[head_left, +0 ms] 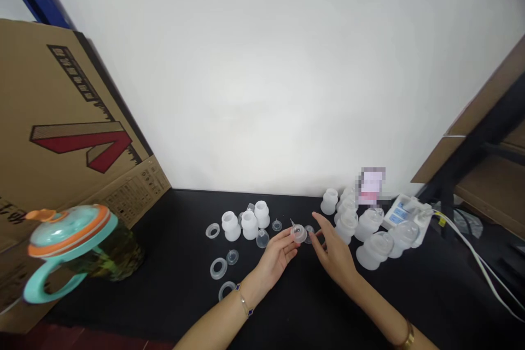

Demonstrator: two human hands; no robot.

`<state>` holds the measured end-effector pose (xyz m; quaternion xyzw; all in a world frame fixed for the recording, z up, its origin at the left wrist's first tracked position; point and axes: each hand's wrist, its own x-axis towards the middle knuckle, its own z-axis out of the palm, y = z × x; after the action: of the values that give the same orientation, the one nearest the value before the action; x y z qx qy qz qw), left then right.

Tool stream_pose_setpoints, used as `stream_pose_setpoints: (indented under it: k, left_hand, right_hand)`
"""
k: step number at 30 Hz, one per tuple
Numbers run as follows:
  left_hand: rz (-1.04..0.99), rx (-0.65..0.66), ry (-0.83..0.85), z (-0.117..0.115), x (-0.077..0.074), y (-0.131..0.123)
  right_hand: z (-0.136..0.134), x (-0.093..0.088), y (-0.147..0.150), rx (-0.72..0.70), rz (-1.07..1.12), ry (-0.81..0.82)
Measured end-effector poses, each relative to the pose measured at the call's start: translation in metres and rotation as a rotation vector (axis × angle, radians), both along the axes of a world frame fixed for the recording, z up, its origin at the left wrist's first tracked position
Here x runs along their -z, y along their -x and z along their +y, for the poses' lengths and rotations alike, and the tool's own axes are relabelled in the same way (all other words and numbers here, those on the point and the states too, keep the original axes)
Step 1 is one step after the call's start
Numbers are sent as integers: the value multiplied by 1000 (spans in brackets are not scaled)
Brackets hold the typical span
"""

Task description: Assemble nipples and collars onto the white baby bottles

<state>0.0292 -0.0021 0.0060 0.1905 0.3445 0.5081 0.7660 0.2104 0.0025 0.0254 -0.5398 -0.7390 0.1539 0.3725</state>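
Note:
My left hand point(280, 254) pinches a translucent bottle collar ring point(298, 233) with its fingertips. My right hand point(334, 254) is just right of it, thumb and index finger apart, its thumb close to a see-through round part point(309, 235); whether they touch I cannot tell. Left of my hands stand several small white bottles point(250, 225) without tops. A see-through teat point(262, 239) and a small flanged silicone piece point(276, 225) lie by them. More loose collar rings point(219, 268) and another small silicone piece point(232, 257) lie nearer the front left.
Several white bottles with see-through domed caps point(374, 250) stand at the right, beside a white power strip point(408, 219) with cables. A teal-lidded jug point(82, 243) stands at the left before a large cardboard box point(61, 120). The black table point(172, 295) meets a white wall.

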Motion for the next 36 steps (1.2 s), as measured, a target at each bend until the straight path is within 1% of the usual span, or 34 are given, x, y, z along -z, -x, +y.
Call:
stream_pose_setpoints:
  k: [3,5,10,13,21,27,30,32,35,36]
  left_hand:
    - [18,-8,16,1,0,-1]
    - [37,-9,25,1,0,-2]
    - [41,4,5,0,4,-5]
    - [51,9,-1,1,6,-5]
    - [84,10,-19,2,11,-4]
    - [96,13,-45,1,16,-5]
    - [156,8,-86,0,11,-4]
    - [197,21,-162,-2,6,-4]
    - [224,-4,-289,-4,-2,-3]
    - [224,-15,-316,-5,-4,-2]
  right_hand:
    - [16,-7,5,123,-169,-76]
    - [29,-12,10,214,-265,-81]
    - [58,-28,17,367,-438,70]
    - [69,-33,17,409,-500,112]
    - [78,-33,14,396,-535,125]
    - [78,-42,12,356,-515,131]
    - [76,-52,13,322,-475,121]
    - [72,-61,14,284,-437,97]
    - [64,-78,11,193,-371,64]
    - [60,-84,10,137,-335,51]
